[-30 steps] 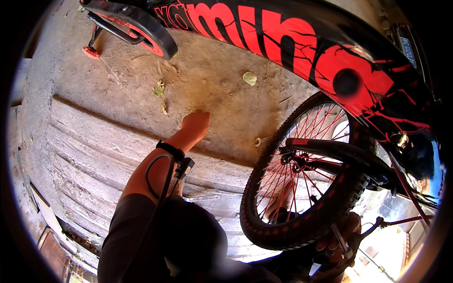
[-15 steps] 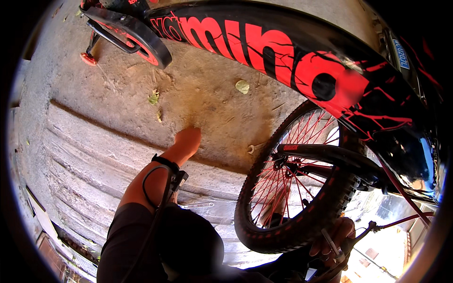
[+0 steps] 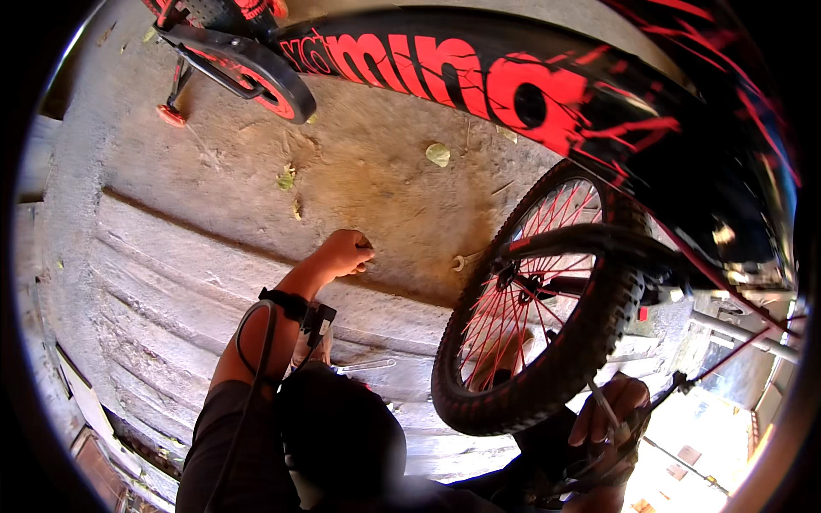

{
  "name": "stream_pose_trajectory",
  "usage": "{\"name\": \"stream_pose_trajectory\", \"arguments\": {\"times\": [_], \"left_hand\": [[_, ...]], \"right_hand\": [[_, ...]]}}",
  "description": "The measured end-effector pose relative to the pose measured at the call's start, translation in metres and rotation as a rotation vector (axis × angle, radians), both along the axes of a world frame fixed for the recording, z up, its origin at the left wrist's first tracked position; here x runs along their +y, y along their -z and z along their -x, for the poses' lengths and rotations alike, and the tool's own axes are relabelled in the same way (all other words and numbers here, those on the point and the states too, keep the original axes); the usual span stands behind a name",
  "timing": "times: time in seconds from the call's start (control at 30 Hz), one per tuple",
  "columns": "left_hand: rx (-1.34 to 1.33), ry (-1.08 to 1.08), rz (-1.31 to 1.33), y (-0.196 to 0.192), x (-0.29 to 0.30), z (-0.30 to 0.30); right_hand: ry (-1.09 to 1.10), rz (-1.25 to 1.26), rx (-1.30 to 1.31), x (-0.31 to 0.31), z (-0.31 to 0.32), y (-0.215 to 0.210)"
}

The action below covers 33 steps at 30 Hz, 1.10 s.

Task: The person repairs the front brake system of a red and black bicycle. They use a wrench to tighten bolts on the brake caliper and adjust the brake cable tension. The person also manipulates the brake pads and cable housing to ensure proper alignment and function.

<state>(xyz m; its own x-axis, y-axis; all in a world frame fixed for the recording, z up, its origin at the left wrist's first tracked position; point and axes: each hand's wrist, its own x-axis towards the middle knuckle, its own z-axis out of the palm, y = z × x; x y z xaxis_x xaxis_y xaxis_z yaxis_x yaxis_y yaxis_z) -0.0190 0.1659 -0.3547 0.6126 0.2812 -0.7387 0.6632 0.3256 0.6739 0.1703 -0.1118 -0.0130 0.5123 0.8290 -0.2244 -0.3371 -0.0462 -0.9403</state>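
Observation:
A black bicycle with red lettering on its frame [image 3: 410, 73] spans the upper part of the view. Its front wheel [image 3: 590, 363], with red spokes and a knobbly tyre, stands right of centre. Low over the dirt ground, my left hand [image 3: 344, 252] is closed, its fingertips pinched together; whatever they hold is too small to make out. My right hand [image 3: 611, 410] wraps around the handlebar beside a silver brake lever [image 3: 602, 400], below the wheel. The grip itself is mostly hidden. An open-ended wrench [image 3: 462, 260] lies on the dirt between my left hand and the tyre.
Another wrench [image 3: 366, 365] rests on the ridged concrete [image 3: 171, 278] near my knee. The chainring [image 3: 278, 94], its guard and a red-ended pedal [image 3: 171, 114] are at upper left. A cable runs from a black device [image 3: 318, 323] on my left wrist. Dry leaves [image 3: 438, 154] dot the ground.
The bicycle's front end has shifted and turned slightly, with the wheel a little higher. My left hand has rolled so its pinched fingertips show. My right hand stays at the handlebar.

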Motion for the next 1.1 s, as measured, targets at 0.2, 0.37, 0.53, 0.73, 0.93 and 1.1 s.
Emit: {"name": "stream_pose_trajectory", "arguments": {"times": [0.2, 0.37, 0.53, 0.73, 0.93, 1.1], "left_hand": [[-0.237, -0.358, 0.290, -0.099, 0.018, 0.036], [-0.456, -0.458, 0.261, -0.210, 0.014, 0.072], [-0.599, -0.490, 0.181, -0.313, -0.014, 0.084], [-0.696, -0.441, 0.047, -0.402, -0.071, 0.082], [-0.804, -0.412, 0.048, -0.425, -0.098, 0.059], [-0.846, -0.383, 0.220, -0.385, -0.098, 0.029]], "right_hand": [[-0.178, -0.033, -0.012, -0.020, 0.000, -0.010], [-0.208, -0.144, 0.316, -0.032, 0.008, -0.022], [-0.043, -0.102, 0.273, -0.037, 0.025, -0.033], [-0.100, -0.184, 0.395, -0.029, 0.041, -0.041], [-0.148, -0.277, 0.419, -0.025, 0.037, -0.023], [-0.170, -0.282, 0.437, -0.030, 0.027, -0.021]]}}
